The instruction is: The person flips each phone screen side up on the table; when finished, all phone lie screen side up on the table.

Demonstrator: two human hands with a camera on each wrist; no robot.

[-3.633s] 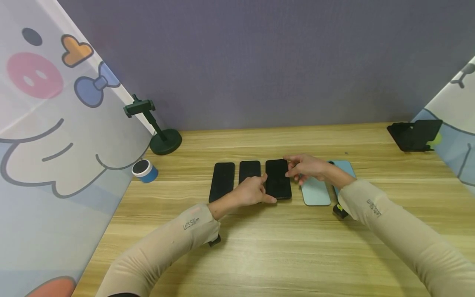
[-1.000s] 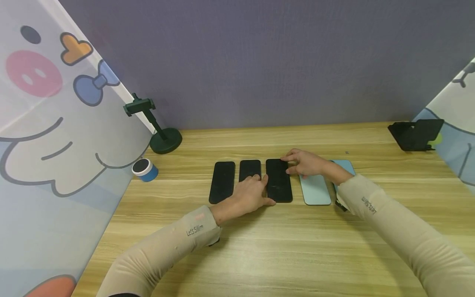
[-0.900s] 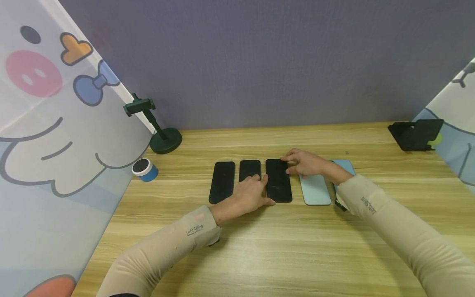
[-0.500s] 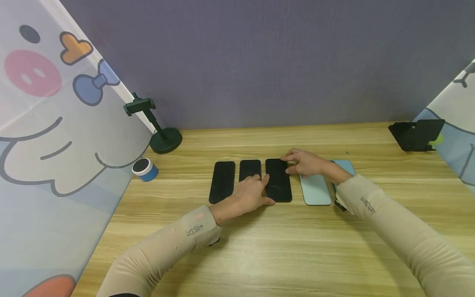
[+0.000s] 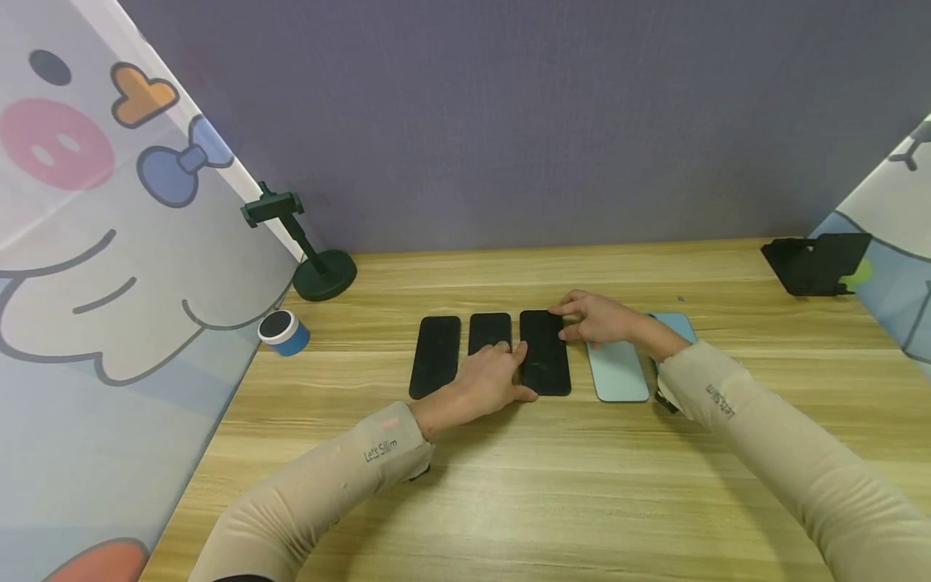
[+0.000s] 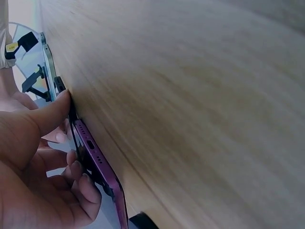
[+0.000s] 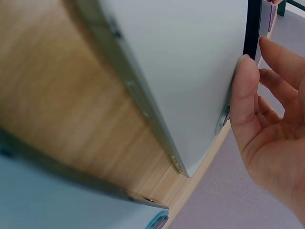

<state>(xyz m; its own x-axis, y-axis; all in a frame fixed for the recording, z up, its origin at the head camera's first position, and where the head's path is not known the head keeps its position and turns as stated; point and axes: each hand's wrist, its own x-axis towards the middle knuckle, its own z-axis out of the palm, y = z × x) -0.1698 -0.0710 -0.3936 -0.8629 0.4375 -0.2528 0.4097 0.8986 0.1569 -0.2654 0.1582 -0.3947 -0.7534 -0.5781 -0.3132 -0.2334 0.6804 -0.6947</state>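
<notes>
Several phones lie in a row on the wooden table. The third from the left is a black-screened phone (image 5: 545, 360), lying flat between both hands. My left hand (image 5: 480, 381) holds it by its near left corner, thumb at the bottom edge and forefinger along the left side. With thumb and forefinger, my right hand (image 5: 600, 318) holds its far right corner. Left of it, a second dark-screened phone (image 5: 489, 330) is partly hidden under the left hand. In the left wrist view a purple phone edge (image 6: 97, 155) shows beside the curled fingers (image 6: 86, 186).
At the row's left end lies another black phone (image 5: 435, 356). Right of the right hand are a mint phone (image 5: 620, 376), face down, and a blue phone (image 5: 678, 326) partly behind the wrist. Around them stand a dark green stand (image 5: 323, 275), a blue-white jar (image 5: 285, 333) and a black stand (image 5: 822, 263).
Since the earliest frame, the black phone's near end has come slightly toward me and lies flatter. Both hands have shifted a little with it. Over the last second they have hardly moved.
</notes>
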